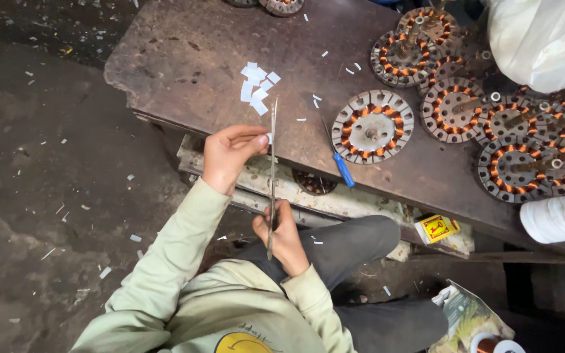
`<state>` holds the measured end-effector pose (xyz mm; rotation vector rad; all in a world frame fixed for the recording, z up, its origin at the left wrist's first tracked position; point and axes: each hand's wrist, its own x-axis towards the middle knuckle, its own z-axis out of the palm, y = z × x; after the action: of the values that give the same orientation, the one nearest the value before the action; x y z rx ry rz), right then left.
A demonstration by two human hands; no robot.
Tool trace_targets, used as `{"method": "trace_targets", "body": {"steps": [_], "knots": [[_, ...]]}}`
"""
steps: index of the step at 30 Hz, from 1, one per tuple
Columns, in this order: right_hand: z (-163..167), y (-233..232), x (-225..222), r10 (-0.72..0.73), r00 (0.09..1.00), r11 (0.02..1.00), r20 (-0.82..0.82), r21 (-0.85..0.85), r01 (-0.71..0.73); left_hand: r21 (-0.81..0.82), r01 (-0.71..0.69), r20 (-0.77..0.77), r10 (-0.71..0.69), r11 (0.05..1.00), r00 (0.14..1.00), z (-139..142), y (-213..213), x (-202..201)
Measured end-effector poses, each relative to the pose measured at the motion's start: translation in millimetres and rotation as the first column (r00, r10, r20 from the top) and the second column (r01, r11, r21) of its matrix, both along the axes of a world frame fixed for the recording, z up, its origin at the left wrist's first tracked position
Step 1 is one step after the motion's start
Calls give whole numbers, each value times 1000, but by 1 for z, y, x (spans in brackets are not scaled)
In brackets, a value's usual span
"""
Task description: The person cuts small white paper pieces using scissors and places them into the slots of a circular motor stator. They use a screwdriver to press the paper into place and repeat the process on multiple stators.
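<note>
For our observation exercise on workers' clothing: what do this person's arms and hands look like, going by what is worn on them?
Both arms are in long, pale green sleeves with ribbed cuffs that end at the wrists. The left hand and right hand are bare: no gloves, rings or watch show. The fabric looks soft and creased at the elbows.

Blue-handled screwdriver [342,165] lies on the worktop [184,59], just right of the grip. Wound stator [372,126] sits beyond it; more stators [524,140] cluster far right. Pile of cut white slips [257,87] above the grip. Yellow box [437,228] on the lower ledge, right. White bag [544,39] at top right.
</note>
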<state>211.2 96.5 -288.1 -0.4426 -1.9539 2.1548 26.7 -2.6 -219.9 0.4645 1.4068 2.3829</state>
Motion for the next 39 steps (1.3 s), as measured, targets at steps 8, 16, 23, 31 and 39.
{"method": "trace_targets", "body": {"steps": [8,16,23,31,39], "knots": [[11,-8,-38,-123,990,943,63,319,97,-124,8,5,-7,992,1000,2,5,-2],[8,-4,-41,-181,983,919,7,357,166,-162,64,43,-57,985,997,6,1,-12],[1,7,-33,-66,997,993,32,99,62,-449,-680,-732,198,579,652,39,-35,-60],[-6,20,-23,36,999,999,15,-34,-35,-382,-845,-917,-45,375,395,72,-17,-51],[-9,28,-20,47,998,999,-38,-10,-47,-645,-478,-727,-287,596,623,74,10,-18]]}}
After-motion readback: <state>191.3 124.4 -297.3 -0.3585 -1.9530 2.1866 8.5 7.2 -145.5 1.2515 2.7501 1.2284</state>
